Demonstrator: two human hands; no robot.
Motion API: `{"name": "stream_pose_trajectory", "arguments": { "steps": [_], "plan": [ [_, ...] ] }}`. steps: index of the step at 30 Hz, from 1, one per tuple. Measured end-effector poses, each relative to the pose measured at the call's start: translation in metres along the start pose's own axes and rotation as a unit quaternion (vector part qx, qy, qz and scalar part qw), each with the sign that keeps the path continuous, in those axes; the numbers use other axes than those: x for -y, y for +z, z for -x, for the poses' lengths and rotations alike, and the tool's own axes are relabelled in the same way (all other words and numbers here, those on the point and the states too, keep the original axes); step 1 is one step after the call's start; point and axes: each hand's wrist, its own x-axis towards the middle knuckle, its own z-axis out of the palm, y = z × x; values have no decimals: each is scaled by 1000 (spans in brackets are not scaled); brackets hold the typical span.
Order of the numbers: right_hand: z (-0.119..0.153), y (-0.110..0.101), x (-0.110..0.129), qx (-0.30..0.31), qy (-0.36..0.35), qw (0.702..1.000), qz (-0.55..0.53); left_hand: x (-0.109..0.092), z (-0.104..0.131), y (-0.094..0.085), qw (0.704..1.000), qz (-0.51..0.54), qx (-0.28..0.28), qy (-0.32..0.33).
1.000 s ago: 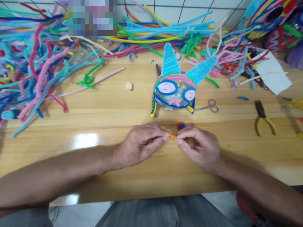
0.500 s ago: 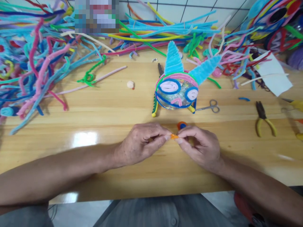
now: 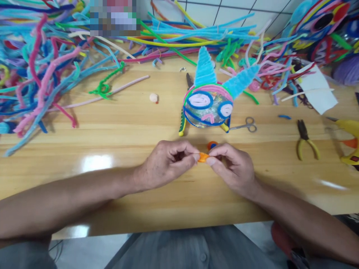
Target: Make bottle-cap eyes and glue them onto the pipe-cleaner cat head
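Observation:
A small orange piece (image 3: 203, 157) is pinched between my two hands above the wooden table. My left hand (image 3: 171, 162) grips its left end with thumb and fingertips. The right end sits in the pinch of my right hand (image 3: 234, 166). Just behind my right fingertips lies an orange and blue round piece (image 3: 212, 145), partly hidden. Beyond the hands stands a clear round figure (image 3: 209, 108) with two light blue fuzzy ears, blue-ringed pale eyes and a pink mouth. Pliers with black jaws are partly hidden behind it.
Small scissors (image 3: 248, 125) lie right of the figure, then yellow-handled pliers (image 3: 305, 144) and a yellow glue gun (image 3: 349, 138). Piles of fuzzy stems (image 3: 47, 74) cover the left and back of the table. A white paper (image 3: 322, 93) rests at back right.
The orange piece shows more of its flat face between my fingertips. Both hands keep their pinch. The whole view has shifted slightly.

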Motion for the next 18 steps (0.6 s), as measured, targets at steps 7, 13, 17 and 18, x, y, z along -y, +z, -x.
{"name": "stream_pose_trajectory", "arguments": {
  "steps": [7,13,17,18],
  "plan": [
    [-1,0,3,0,28,999,-16,-4,-3,-2,998,26,-27,-40],
    [-1,1,0,0,1,1000,0,-3,-1,-2,1000,10,-7,-27],
    [-1,1,-1,3,-11,1000,13,-1,-1,-3,1000,7,9,-14],
    [-1,1,-1,4,-15,1000,16,0,-1,-3,1000,9,13,-12]
  ]
}}
